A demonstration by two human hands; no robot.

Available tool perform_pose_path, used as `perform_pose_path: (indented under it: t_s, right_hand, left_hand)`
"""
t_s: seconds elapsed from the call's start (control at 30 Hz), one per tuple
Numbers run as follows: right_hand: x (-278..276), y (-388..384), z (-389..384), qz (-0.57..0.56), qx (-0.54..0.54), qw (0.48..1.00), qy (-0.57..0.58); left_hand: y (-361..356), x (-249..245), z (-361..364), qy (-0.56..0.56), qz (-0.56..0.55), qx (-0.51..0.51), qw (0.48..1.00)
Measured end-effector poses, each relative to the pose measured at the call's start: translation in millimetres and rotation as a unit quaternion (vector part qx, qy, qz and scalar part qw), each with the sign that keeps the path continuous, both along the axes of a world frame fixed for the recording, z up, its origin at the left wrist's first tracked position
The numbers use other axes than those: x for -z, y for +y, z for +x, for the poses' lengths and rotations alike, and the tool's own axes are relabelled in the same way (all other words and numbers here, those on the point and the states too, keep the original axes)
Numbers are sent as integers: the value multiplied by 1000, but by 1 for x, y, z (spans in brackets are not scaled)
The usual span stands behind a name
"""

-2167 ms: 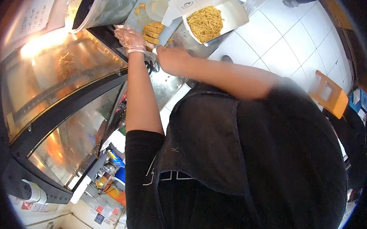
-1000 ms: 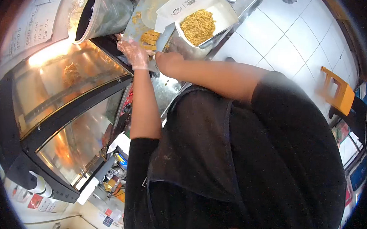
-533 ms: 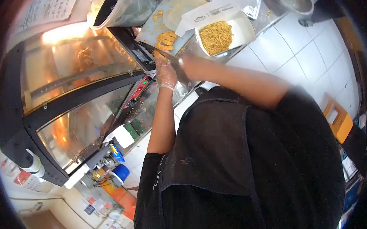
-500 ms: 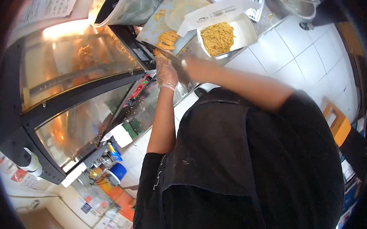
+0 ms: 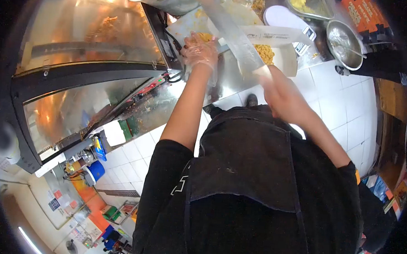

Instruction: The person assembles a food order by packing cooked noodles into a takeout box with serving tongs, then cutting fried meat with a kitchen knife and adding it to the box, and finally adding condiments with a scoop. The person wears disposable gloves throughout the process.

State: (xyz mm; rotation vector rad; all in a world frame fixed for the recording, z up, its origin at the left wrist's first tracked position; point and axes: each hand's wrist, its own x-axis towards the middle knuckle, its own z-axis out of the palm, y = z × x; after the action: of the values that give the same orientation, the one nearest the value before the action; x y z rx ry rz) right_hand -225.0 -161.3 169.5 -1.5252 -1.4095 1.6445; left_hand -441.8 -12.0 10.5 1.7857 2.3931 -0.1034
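Observation:
My left hand (image 5: pixel 200 53), in a clear plastic glove, is curled over golden fried food (image 5: pixel 206 37) on the pale cutting board (image 5: pixel 184 26). Most of that food is hidden under the fingers. My right hand (image 5: pixel 280 91) is closed round the handle of a large, broad-bladed knife (image 5: pixel 237 37). The blade is raised off the board, slants up to the left and is blurred by motion. Behind it, partly covered, a white takeaway box (image 5: pixel 287 60) with its lid flap open holds noodles (image 5: pixel 265 52).
At left stands a lit glass display cabinet (image 5: pixel 93 45) with fried food inside. A white kitchen scale (image 5: pixel 283 19), a metal bowl (image 5: pixel 345 44) and a tray of yellow food (image 5: pixel 308 5) stand at the back right. A plastic tub (image 5: pixel 170 0) is behind the board.
The knife has gone from the food on the board to a raised position, with my right hand moving right and back. My left hand has shifted over the food. The view has turned somewhat.

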Motion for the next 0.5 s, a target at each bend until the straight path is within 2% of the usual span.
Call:
perform_pose_path:
  t_s: [0.2, 0.27, 0.33, 0.43, 0.5]
  right_hand:
    - [-18, -17, 41, -16, 45, 999, -1]
    - [-19, -22, 56, -25, 57, 998, -4]
    - [-24, -27, 68, -28, 76, 997, -2]
    - [-19, -36, 103, -119, -8, 992, 33]
    - [-33, -35, 113, -146, -58, 987, -27]
  left_hand:
    - [13, -6, 21, -42, -7, -21, 999]
    - [12, 34, 4, -26, 69, 9, 997]
    - [8, 38, 0, -16, 125, 36, 991]
    - [1, 41, -9, 41, 151, 96, 983]
    - [4, 32, -6, 32, 112, 98, 988]
